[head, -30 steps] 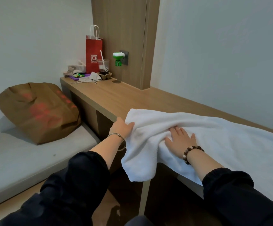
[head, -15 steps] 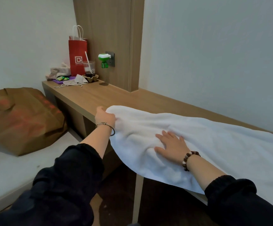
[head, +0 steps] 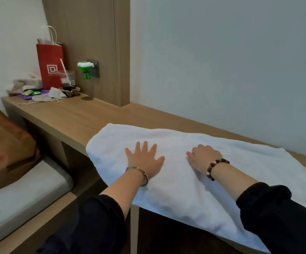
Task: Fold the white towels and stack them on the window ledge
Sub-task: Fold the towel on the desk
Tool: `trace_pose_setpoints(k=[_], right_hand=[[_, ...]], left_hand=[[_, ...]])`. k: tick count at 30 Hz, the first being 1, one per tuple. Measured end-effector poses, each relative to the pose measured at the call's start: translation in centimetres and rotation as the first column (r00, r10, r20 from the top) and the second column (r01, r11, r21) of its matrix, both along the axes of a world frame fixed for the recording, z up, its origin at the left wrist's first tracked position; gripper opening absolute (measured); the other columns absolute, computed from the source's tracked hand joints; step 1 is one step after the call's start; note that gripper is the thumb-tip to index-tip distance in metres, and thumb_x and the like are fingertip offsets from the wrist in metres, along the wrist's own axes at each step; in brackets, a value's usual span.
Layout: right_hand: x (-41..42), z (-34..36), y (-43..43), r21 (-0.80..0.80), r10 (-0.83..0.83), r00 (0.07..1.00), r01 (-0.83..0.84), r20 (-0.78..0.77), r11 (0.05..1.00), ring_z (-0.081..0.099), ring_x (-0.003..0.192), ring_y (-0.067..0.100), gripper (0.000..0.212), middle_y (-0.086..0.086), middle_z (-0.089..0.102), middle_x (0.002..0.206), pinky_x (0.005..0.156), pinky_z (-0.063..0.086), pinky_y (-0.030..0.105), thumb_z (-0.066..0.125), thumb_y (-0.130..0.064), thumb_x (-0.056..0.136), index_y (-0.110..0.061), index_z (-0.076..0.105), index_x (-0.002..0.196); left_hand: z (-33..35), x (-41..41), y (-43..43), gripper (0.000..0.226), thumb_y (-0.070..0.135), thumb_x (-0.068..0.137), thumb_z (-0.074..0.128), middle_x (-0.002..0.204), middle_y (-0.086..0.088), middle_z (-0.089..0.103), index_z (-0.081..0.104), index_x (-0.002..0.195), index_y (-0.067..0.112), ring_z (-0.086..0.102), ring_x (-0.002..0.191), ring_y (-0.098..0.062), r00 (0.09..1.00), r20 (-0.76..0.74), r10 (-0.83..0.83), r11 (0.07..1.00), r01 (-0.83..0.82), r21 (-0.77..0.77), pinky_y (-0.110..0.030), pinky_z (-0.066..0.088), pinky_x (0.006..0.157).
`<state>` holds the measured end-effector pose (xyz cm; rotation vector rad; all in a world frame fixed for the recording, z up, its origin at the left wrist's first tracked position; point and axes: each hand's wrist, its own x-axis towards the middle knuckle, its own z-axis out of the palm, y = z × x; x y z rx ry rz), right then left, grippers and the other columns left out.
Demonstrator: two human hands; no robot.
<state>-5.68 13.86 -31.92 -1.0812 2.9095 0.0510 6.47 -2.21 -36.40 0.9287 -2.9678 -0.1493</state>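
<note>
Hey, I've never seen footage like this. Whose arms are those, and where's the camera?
No machine here: a person wears one wide-angle camera on the head, looking down at their own arms. A white terry towel lies spread on the long light-wood ledge, overhanging its near edge. The left hand presses flat on it, fingers spread. The right hand rests on it, fingers bent; whether it pinches cloth is unclear. At the far end stand a red paper bag and a clear plastic cup.

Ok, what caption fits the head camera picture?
Left hand and right hand rest on a white towel spread over the wooden ledge.
</note>
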Motion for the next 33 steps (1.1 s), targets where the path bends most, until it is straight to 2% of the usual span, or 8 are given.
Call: trace_pose_setpoints(k=[3,6,9,16,22,26,30,33], right_hand=[[-2.9,0.6,-0.5,-0.12,-0.096,0.993,0.087,-0.072,0.989,0.053,0.097,0.027,0.027,0.009,0.06,0.114,0.075,0.039,0.031,0.034,-0.026,0.098,-0.013,0.057,0.098],[-7.0,1.0,-0.8,-0.125,-0.122,0.99,0.112,-0.075,0.986,0.046,0.118,0.031,0.03,0.012,0.051,0.127,0.092,0.043,0.035,0.039,-0.015,0.096,-0.011,0.054,0.122],[-9.7,0.7,-0.8,-0.101,-0.13,0.991,0.132,0.022,0.986,0.051,0.114,0.032,0.033,0.013,0.054,0.126,0.093,0.045,0.037,0.037,-0.007,0.095,-0.009,0.05,0.126],[-12.8,0.9,-0.5,-0.111,-0.196,0.978,0.202,0.067,0.973,0.053,0.064,0.026,0.022,0.011,0.057,0.071,0.059,0.044,0.029,0.045,0.0,0.089,-0.006,0.06,0.073],[-13.6,2.8,-0.7,0.14,-0.116,0.98,0.094,0.161,0.986,0.061,0.092,0.025,0.03,0.004,0.064,0.103,0.08,0.053,0.033,0.046,-0.01,0.086,-0.019,0.068,0.106],[-12.7,3.8,-0.5,0.315,-0.117,0.984,0.069,0.136,0.946,0.04,0.055,0.019,0.018,0.003,0.045,0.065,0.05,0.034,0.021,0.049,-0.011,0.076,-0.018,0.043,0.061],[-12.5,4.3,-0.3,0.383,-0.119,0.986,0.065,0.118,0.922,0.031,0.05,0.019,0.019,0.001,0.035,0.056,0.046,0.024,0.021,0.056,-0.02,0.065,-0.015,0.039,0.06],[-13.0,4.1,0.0,0.254,-0.153,0.985,0.129,0.075,0.959,0.033,0.049,0.019,0.021,0.002,0.035,0.054,0.048,0.026,0.023,0.056,-0.016,0.069,-0.013,0.039,0.057]], left_hand=[[0.2,0.1,0.0,0.063,0.06,0.093,0.016,0.16,0.002,-0.001,0.006,0.15,0.036,-0.004,0.146,-0.026,1.0,0.005,-0.028,0.999,0.028,-0.016,-0.06,0.003,0.11],[0.1,0.1,0.0,0.062,0.061,0.092,0.016,0.16,0.002,-0.001,0.007,0.15,0.038,-0.004,0.146,-0.026,0.999,-0.003,-0.032,0.999,0.032,-0.016,-0.06,0.004,0.11],[0.0,-0.1,-0.2,0.062,0.061,0.092,0.016,0.16,0.003,0.0,0.007,0.149,0.038,-0.003,0.146,-0.025,1.0,-0.01,-0.03,0.999,0.03,-0.022,-0.06,0.004,0.11],[-0.2,-0.3,-0.2,0.061,0.06,0.092,0.017,0.16,0.003,0.001,0.01,0.149,0.038,-0.001,0.147,-0.023,0.999,-0.038,-0.019,0.999,0.018,-0.032,-0.06,0.005,0.111],[-0.1,-0.3,-0.1,0.061,0.059,0.093,0.017,0.16,0.002,0.002,0.01,0.149,0.038,-0.001,0.147,-0.023,0.999,-0.038,-0.019,0.999,0.017,-0.043,-0.06,0.006,0.111],[-0.1,-0.3,-0.1,0.061,0.059,0.093,0.017,0.16,0.003,0.002,0.01,0.149,0.038,-0.001,0.147,-0.023,0.999,-0.036,-0.016,0.999,0.014,-0.036,-0.059,0.006,0.111],[0.0,-0.2,0.0,0.06,0.058,0.093,0.018,0.16,0.003,0.003,0.011,0.149,0.038,-0.001,0.147,-0.022,0.999,-0.039,-0.012,1.0,0.011,-0.028,-0.059,0.005,0.112],[0.0,-0.3,0.0,0.06,0.059,0.093,0.018,0.16,0.004,0.004,0.012,0.149,0.037,0.0,0.146,-0.022,0.999,-0.042,-0.01,0.999,0.009,-0.035,-0.059,0.007,0.112]])
